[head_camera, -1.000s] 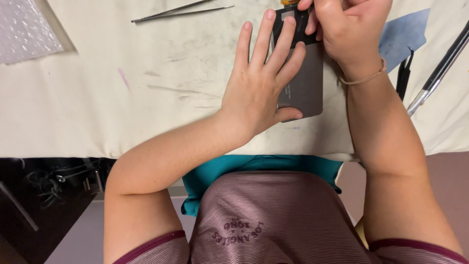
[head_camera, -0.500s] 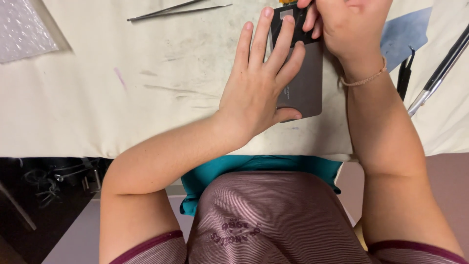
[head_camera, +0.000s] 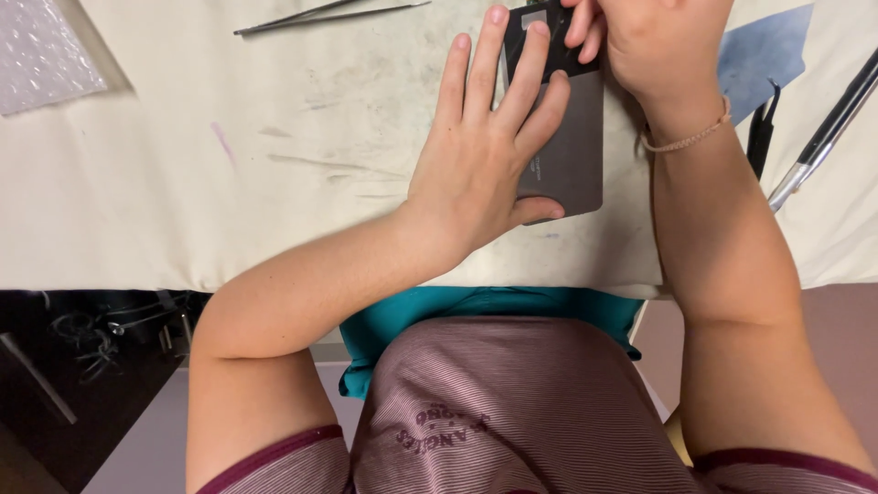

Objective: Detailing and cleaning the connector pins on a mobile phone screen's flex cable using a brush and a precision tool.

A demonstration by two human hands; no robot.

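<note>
Gray phone (head_camera: 572, 151), lying back-up near the far edge of the cream work mat (head_camera: 274, 155), is what I see both hands busy with. My left hand (head_camera: 485, 155) lies flat on it, fingers (head_camera: 482, 64) stretched out and slightly spread across the phone's left half, thumb tucked under its near corner; nothing is gripped, the palm just presses down. My right hand (head_camera: 654, 46) is curled over the phone's far end, fingertips bent onto the dark camera strip (head_camera: 553, 46); I cannot tell whether it pinches anything, as the top of the view cuts it off. A thin braided bracelet (head_camera: 686, 139) sits on that wrist.

Outward from there, a pair of slim metal tweezers (head_camera: 329, 13) lies along the far edge of the mat, left of the phone and well apart from it. A sheet of bubble wrap (head_camera: 41, 55) rests at the far left corner. On the right, a blue cloth (head_camera: 764, 55) lies just beside my right wrist, with a small black tool (head_camera: 759, 137) and a long black-and-silver tool (head_camera: 823, 137) slanting near the right edge. The mat shows smudges and faint marks. Below its near edge a teal cloth (head_camera: 476, 311) shows against my striped shirt.
</note>
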